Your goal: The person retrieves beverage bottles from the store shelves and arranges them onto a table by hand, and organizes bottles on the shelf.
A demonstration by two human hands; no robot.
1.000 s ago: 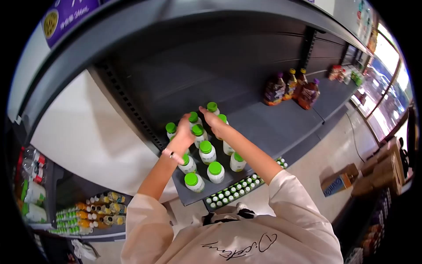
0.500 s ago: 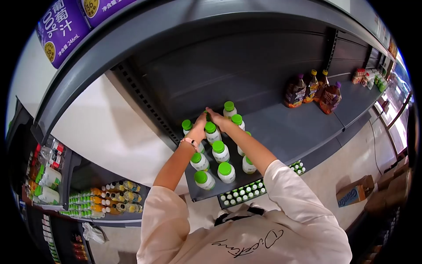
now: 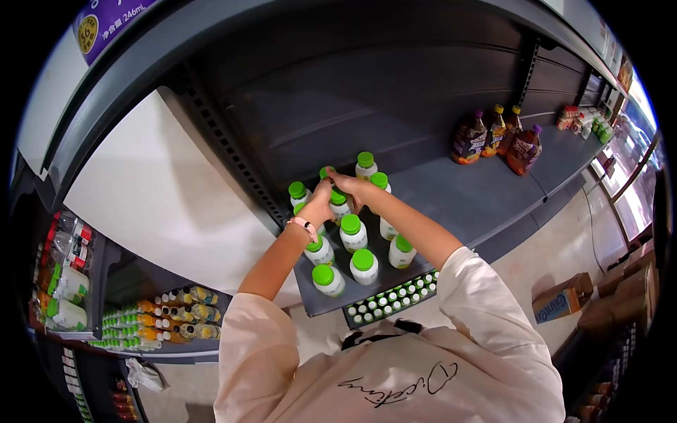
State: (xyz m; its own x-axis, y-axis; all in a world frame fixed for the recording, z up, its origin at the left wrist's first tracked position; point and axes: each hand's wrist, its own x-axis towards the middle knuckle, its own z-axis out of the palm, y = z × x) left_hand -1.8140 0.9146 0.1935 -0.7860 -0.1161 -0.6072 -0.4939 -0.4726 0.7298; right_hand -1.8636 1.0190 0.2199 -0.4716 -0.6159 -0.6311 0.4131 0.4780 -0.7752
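White bottles with green caps stand in rows on a dark grey shelf (image 3: pixel 451 197). My left hand (image 3: pixel 321 203) and my right hand (image 3: pixel 352 189) close in from both sides around a white bottle (image 3: pixel 340 204) in the middle row, fingertips nearly meeting behind its cap. Another green-capped bottle (image 3: pixel 326 171) stands just beyond my fingertips, partly hidden by them. More bottles flank my hands, including a back one (image 3: pixel 365 166), a left one (image 3: pixel 297 192) and a front one (image 3: pixel 364 266). A pink band circles my left wrist.
Dark juice bottles (image 3: pixel 468 139) stand farther right on the shelf, with smaller bottles (image 3: pixel 582 121) at its far end. Small capped bottles (image 3: pixel 391 301) fill a lower level. A side shelf (image 3: pixel 211 345) holds drinks at left. A cardboard box (image 3: pixel 562 299) sits on the floor.
The view has tilted and shifted slightly. A green cap beyond my fingertips shows more clearly now. Both hands stay around the middle row, with little movement.
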